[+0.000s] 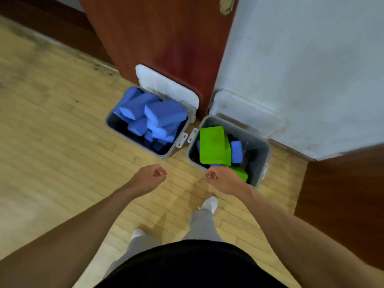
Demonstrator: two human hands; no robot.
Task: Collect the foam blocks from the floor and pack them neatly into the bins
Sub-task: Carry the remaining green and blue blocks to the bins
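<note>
Matt foam blocks [166,114]; smooth grey plastic bins [262,146], white plastic lids [164,84]; worn wood-plank floor [52,121]; glossy wooden door [166,38].

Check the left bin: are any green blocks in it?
No, the left bin shows only blue blocks; the green blocks lie in the right bin.

Blue blocks [153,117] crowd the left bin [110,123] (right bin [264,146] holds green blocks [212,144]).

Your left bin [108,121] is grey and full of blue blocks [164,114]. Your right bin [257,142], also grey, holds bright green blocks [212,144] and some blue. The lids [166,84] are white, the floor [52,132] pale yellow wood strips, the door [166,38] red-brown.
</note>
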